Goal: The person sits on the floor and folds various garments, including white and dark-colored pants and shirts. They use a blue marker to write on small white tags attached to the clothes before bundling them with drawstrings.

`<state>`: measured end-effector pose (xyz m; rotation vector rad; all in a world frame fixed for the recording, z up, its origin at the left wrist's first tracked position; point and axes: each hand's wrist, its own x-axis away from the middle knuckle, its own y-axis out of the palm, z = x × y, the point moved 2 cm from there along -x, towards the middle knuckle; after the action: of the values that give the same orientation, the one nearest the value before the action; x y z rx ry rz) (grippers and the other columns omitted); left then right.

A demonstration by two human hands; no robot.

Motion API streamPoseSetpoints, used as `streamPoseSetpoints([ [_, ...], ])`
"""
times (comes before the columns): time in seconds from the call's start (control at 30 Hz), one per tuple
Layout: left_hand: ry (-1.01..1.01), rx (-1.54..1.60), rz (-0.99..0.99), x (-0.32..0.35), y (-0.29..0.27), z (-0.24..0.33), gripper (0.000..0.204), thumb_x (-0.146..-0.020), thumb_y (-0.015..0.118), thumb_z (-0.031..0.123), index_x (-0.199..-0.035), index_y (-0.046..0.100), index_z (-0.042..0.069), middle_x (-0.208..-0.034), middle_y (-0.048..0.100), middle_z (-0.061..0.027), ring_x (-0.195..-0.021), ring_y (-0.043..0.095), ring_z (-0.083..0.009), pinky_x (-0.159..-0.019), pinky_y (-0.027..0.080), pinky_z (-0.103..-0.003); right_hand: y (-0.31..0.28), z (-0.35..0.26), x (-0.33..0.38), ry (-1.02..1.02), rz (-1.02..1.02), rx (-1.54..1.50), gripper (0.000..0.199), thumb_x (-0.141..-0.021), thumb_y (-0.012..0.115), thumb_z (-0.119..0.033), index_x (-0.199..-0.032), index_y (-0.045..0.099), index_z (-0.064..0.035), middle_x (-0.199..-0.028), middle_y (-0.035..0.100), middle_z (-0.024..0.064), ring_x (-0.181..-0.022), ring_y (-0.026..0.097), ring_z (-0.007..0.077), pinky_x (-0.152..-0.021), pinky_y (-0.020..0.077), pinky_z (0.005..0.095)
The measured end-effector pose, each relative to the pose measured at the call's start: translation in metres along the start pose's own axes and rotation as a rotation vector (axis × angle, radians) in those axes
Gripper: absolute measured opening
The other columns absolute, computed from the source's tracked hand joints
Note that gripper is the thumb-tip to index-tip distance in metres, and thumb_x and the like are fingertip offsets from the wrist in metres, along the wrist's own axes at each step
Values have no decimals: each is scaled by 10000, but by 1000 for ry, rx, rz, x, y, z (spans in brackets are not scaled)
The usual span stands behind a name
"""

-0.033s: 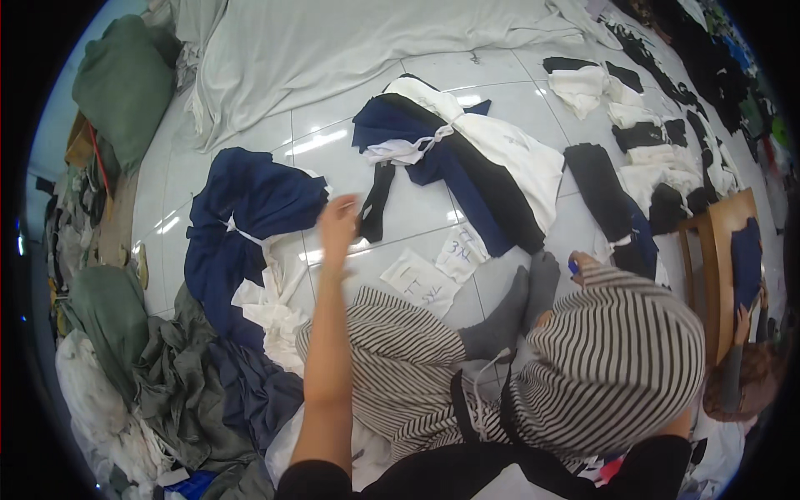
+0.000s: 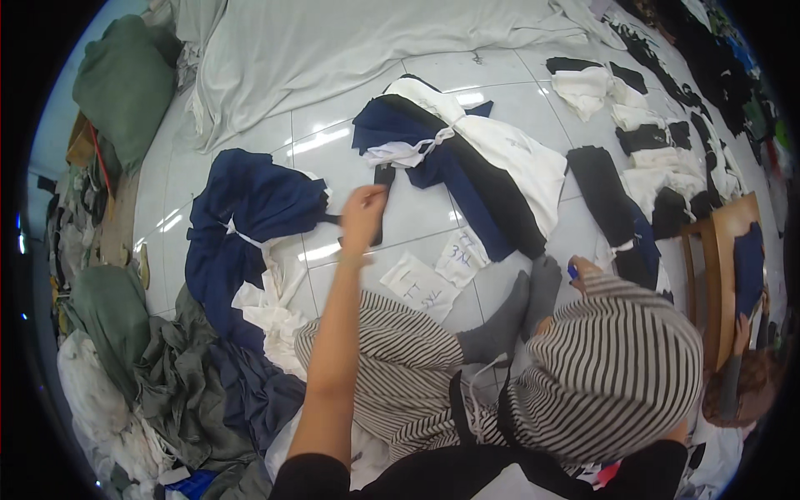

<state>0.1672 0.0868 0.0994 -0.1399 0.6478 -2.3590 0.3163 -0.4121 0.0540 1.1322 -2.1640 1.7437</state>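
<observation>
My left hand [image 2: 362,221] reaches forward over the tiled floor with its fingers curled, right at a narrow black cloth piece [image 2: 384,177]. A dark strip [image 2: 330,218] pokes out from the hand's left side toward a navy garment bundle [image 2: 258,196], which is tied with a white strip. How the fingers grip the dark cloth is partly hidden. Beside my raised right knee, my right hand [image 2: 592,273] is closed on a small blue object [image 2: 572,271], too small to name. Two white cloth pieces with handwriting [image 2: 421,287] lie between the left hand and my feet.
A tied bundle of navy, black and white garments [image 2: 492,179] lies ahead. Dark and white folded stacks [image 2: 600,192] stretch along the right, near a wooden stool [image 2: 725,275]. Grey-green cloth heaps [image 2: 179,367] sit at left; a pale sheet [image 2: 333,50] covers the far floor.
My left hand has moved right, from beside the navy bundle onto the black cloth piece. A dark strip now shows at its left side. My right hand stays by the knee.
</observation>
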Motion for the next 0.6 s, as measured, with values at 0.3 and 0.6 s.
streamPoseSetpoints([
  [0.3,-165,-578,-131,-120,132,-27,166,-788,660,198,-912,634,90,-855,685,-110,-872,665,-328,-814,503,-452,-69,-31,-60,-259,-219,90,378,-807,719,-294,-1088,595,-74,-1001,650,147,-976,625,334,-839,483,433],
  [0.6,-16,-240,-578,-205,70,34,295,-813,697,248,-922,708,-26,-781,680,-92,-730,640,-206,-693,499,-339,-194,-150,-187,-720,-15,156,300,-841,685,-247,-1075,576,-94,-985,640,142,-954,609,335,-831,466,454],
])
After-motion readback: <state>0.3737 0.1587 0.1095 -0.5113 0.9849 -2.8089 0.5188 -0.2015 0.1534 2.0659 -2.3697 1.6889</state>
